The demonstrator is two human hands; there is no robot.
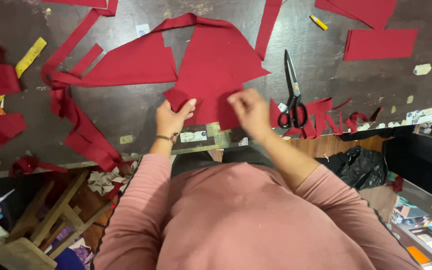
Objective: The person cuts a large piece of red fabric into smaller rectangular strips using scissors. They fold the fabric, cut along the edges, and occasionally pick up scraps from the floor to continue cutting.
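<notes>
A large piece of dark red cloth point(216, 65) lies on a dark worktable point(126, 107), its near corner folded toward me. My left hand point(172, 117) pinches the cloth's lower left corner. My right hand point(248, 112) grips the near edge of the same piece, fingers curled over it. Black-handled scissors point(292, 95) lie on the table just right of my right hand, blades pointing away from me.
Red cloth strips point(76, 130) trail along the left and hang over the table's near edge. More red pieces point(378, 42) lie at the far right. A yellow tape measure point(30, 56) and a yellow chalk marker point(318, 22) rest on the table. A wooden stool point(51, 215) stands lower left.
</notes>
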